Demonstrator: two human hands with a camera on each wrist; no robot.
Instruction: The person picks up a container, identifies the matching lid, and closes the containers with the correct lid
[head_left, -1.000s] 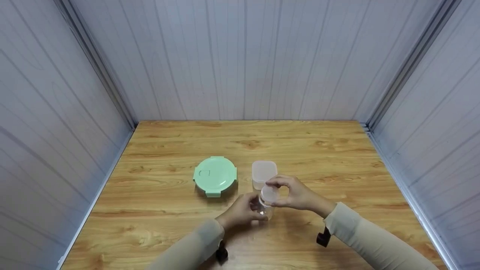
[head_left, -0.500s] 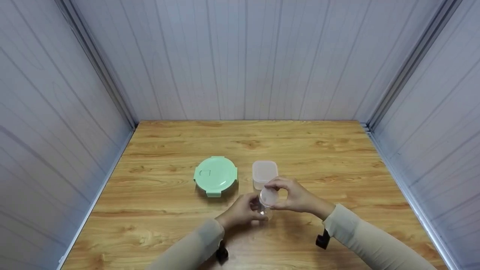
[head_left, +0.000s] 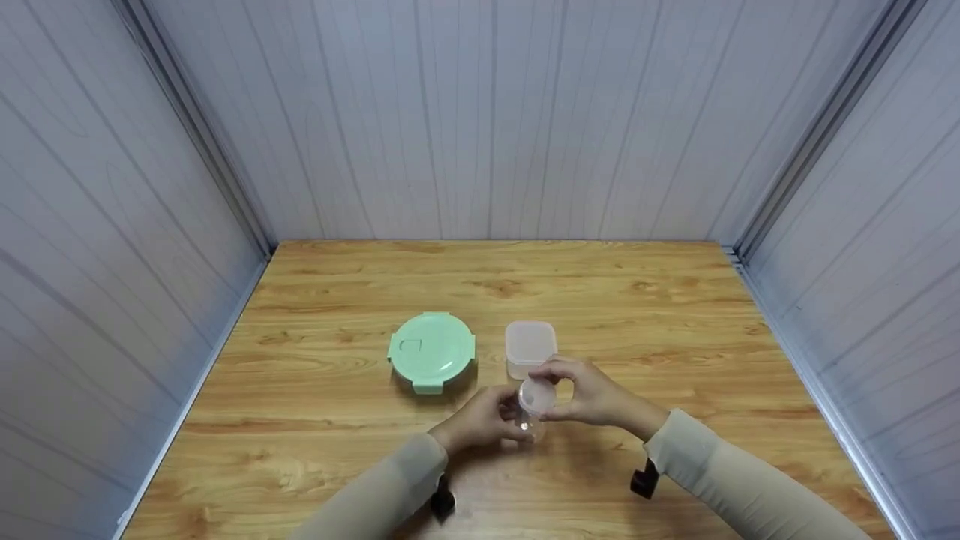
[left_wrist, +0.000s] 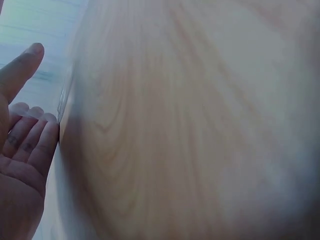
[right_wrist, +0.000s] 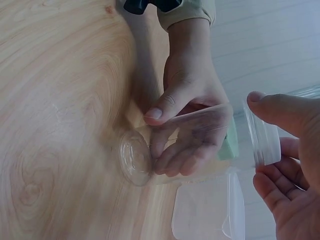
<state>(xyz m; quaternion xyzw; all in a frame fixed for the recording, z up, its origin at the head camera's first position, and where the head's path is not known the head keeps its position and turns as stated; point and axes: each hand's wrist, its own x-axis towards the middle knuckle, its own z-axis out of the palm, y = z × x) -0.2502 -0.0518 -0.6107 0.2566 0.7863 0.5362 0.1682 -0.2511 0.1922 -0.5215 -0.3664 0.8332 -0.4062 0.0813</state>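
Observation:
My left hand (head_left: 480,421) grips a clear plastic cup (head_left: 530,429) low over the table. In the right wrist view the left thumb lies along the side of the cup (right_wrist: 190,135), its fingers behind the see-through wall. The right hand (head_left: 596,391) pinches a clear round lid (head_left: 538,395) between thumb and fingers, close over the cup's mouth. A narrow gap shows between the lid (right_wrist: 264,137) and the cup's rim in the right wrist view. The left wrist view shows the left hand (left_wrist: 25,150) with just an edge of the cup (left_wrist: 65,95).
A round green lidded food container (head_left: 431,349) stands left of the hands. Right behind the lid is a small square translucent box (head_left: 530,343). Wood-grain table (head_left: 315,420) lies beneath, bounded by pale panel walls (head_left: 487,120) at the back and both sides.
The right hand has lowered the lid slightly towards the cup, hiding more of its rim in the head view. My left hand and the containers have stayed nearly still.

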